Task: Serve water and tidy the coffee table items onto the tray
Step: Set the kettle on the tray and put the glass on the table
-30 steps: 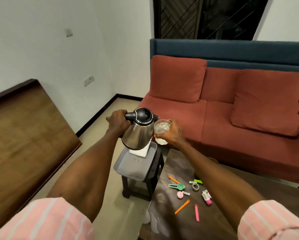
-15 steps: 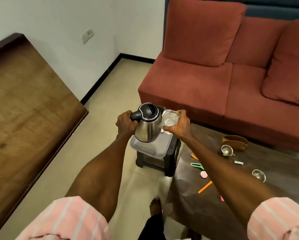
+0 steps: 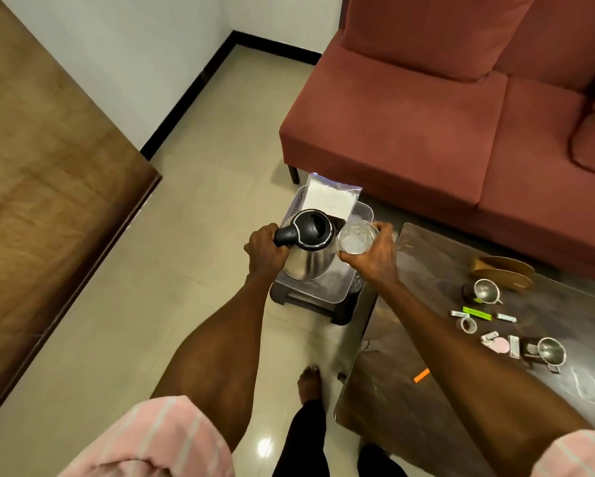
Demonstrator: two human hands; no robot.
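My left hand (image 3: 265, 248) grips the black handle of a steel kettle (image 3: 309, 247), held over a grey tray (image 3: 330, 292) on a small dark stool (image 3: 309, 306). The kettle's spout meets the rim of a clear glass (image 3: 357, 237) with water in it, which my right hand (image 3: 375, 256) holds from the right. A white napkin pack (image 3: 332, 197) lies at the tray's far end. On the dark coffee table (image 3: 409, 401) lie two metal cups (image 3: 485, 291), a green marker (image 3: 476, 313), a tape roll (image 3: 468, 325) and an orange strip (image 3: 421, 375).
A red sofa (image 3: 426, 115) stands behind the stool and table. A wooden surface (image 3: 41, 173) fills the left side. A brown curved holder (image 3: 502, 270) sits at the table's far edge. My bare foot (image 3: 309, 382) rests on the tiled floor beside the table.
The view has tilted down. Both hands, with kettle and glass, have come lower over the tray, and the napkin pack now shows beyond the kettle.
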